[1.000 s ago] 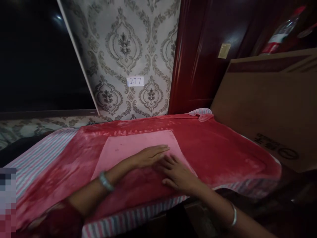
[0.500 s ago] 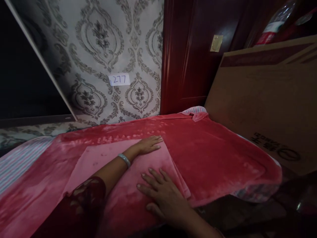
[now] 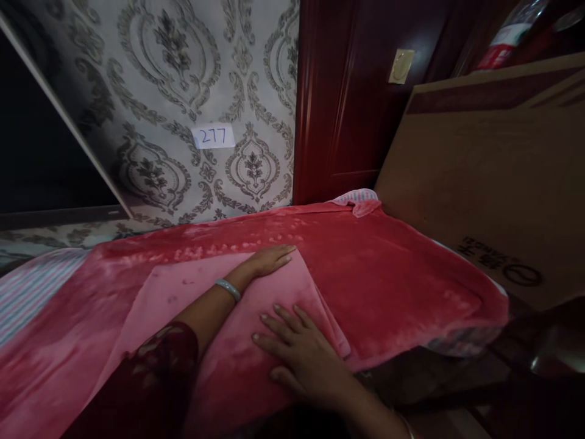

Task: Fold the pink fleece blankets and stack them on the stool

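A folded pink cloth (image 3: 201,292) lies flat on a red fleece blanket (image 3: 393,280) that covers a raised surface. My left hand (image 3: 267,260) rests flat, fingers stretched out, on the cloth's far right corner. My right hand (image 3: 299,353) lies palm down with fingers spread on the cloth's near right part, close to its folded edge. Neither hand holds anything. A pale bangle sits on my left wrist.
A striped sheet (image 3: 31,292) shows under the blanket at the left. A large cardboard box (image 3: 493,177) stands at the right. Behind are patterned wallpaper with a label reading 277 (image 3: 212,136) and a dark red wooden door (image 3: 356,103).
My left hand slid from the cloth's middle to its far right corner. My right hand drew back toward the near edge and spread flat. The view shifted right.
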A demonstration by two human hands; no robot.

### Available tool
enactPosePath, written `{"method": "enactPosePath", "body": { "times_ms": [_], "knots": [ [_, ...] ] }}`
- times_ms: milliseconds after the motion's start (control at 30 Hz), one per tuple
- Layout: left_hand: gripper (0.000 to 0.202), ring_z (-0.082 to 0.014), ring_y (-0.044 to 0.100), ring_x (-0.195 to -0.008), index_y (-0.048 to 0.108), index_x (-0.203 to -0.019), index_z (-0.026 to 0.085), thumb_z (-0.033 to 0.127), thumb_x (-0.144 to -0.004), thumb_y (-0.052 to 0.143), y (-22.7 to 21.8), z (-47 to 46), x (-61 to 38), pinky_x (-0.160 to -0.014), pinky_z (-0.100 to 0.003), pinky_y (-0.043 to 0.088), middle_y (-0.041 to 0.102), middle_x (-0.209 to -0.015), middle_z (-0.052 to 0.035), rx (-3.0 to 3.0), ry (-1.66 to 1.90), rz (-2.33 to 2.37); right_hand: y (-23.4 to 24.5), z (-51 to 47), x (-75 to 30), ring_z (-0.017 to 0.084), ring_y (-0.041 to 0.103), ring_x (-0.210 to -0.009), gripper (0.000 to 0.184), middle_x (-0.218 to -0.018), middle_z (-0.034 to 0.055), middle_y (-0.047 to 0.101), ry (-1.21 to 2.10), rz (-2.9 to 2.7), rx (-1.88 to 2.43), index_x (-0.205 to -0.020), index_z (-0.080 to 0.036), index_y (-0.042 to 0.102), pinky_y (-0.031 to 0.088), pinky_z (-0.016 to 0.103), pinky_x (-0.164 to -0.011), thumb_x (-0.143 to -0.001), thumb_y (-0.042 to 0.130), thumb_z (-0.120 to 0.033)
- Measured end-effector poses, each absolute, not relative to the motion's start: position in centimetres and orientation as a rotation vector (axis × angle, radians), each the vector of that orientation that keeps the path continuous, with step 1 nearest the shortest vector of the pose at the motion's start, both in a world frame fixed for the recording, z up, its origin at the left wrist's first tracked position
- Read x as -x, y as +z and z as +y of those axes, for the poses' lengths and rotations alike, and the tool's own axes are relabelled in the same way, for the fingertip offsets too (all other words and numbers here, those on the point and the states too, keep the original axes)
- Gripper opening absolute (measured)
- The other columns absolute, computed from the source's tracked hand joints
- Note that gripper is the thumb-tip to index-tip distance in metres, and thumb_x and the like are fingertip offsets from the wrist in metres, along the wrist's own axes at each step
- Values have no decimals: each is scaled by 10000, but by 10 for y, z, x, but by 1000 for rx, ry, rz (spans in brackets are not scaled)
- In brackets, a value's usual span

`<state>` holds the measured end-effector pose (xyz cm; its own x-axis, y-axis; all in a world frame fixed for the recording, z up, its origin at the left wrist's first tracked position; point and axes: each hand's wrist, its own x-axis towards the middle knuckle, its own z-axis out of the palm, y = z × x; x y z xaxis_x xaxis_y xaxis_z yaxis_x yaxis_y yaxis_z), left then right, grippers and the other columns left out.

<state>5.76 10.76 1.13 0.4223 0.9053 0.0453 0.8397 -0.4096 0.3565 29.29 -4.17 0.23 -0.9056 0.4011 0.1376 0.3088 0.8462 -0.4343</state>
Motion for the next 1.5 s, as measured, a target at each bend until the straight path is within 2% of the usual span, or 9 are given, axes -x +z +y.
{"method": "enactPosePath", "body": {
  "times_ms": [100, 200, 400, 533, 667, 900, 1033, 1200, 1500],
  "knots": [
    [625, -231, 313, -1484, 355, -1540, 223, 534, -1003, 276, 19, 105, -63, -1234, -424, 204, 324, -1614, -81, -2422, 270, 1609, 3, -41, -292, 238, 131, -1536, 579, -1635, -32, 267, 545, -2802, 545, -1536, -410, 342, 98, 537, -1240, -988, 458, -560],
    [625, -289, 268, -1500, 394, -1520, 236, 550, -982, 357, 35, 96, -63, -1237, -519, 134, 296, -1625, -82, -2437, 277, 1705, 0, -41, -291, 233, 133, -1535, 581, -1635, -29, 271, 492, -2817, 541, -1535, -400, 345, 116, 533, -1236, -989, 456, -564],
    [686, -215, 375, -1451, 493, -1460, 211, 617, -987, 208, 64, 34, -39, -1234, -391, 228, 450, -1548, -64, -2415, 497, 1496, 0, -43, -294, 244, 152, -1530, 555, -1638, -19, 272, 416, -2825, 543, -1525, -381, 373, 143, 547, -1223, -997, 472, -518],
    [666, -223, 325, -1480, 465, -1481, 246, 624, -987, 227, 59, -14, -33, -1235, -431, 208, 380, -1588, -69, -2448, 346, 1440, 20, -43, -289, 268, 325, -1460, 477, -1553, 43, 442, 431, -2787, 508, -1458, -322, 497, 213, 542, -1201, -992, 520, -424],
    [608, -225, 231, -1517, 410, -1508, 293, 578, -1008, 213, 49, -31, -42, -1239, -504, 130, 321, -1618, -48, -2453, 245, 1394, 35, -40, -264, 202, 458, -1342, 387, -1416, 50, 583, 426, -2737, 325, -1376, -271, 583, 261, 409, -1197, -1001, 512, -330],
    [573, -267, 164, -1533, 352, -1531, 334, 558, -1010, 265, 28, -7, -25, -1215, -594, 23, 271, -1637, -47, -2549, 182, 1479, 9, -34, -242, 248, 231, -1500, 532, -1618, 55, 325, 456, -2875, 251, -1538, -314, 372, 153, 502, -1231, -1027, 433, -446],
    [597, -272, 187, -1527, 370, -1525, 325, 585, -989, 334, 23, 20, 2, -1228, -540, 96, 272, -1637, -44, -2484, 224, 1615, 9, -32, -246, 223, 169, -1526, 518, -1646, 26, 255, 549, -2902, 246, -1539, -334, 363, 110, 488, -1243, -1036, 405, -448],
    [614, -196, 395, -1438, 421, -1505, 278, 592, -986, 325, 17, 45, 27, -1213, -364, 249, 428, -1566, -35, -2296, 366, 1612, 11, -30, -246, 205, 146, -1531, 532, -1647, 20, 251, 581, -2903, 254, -1548, -337, 343, 99, 473, -1247, -1033, 415, -447],
    [654, -195, 416, -1425, 407, -1516, 238, 596, -980, 295, 10, 42, 26, -1202, -340, 272, 435, -1561, -51, -2293, 396, 1696, 11, -30, -246, 194, 166, -1528, 517, -1645, 2, 253, 574, -2894, 264, -1544, -348, 347, 119, 467, -1247, -1040, 402, -447]
  ]
}}
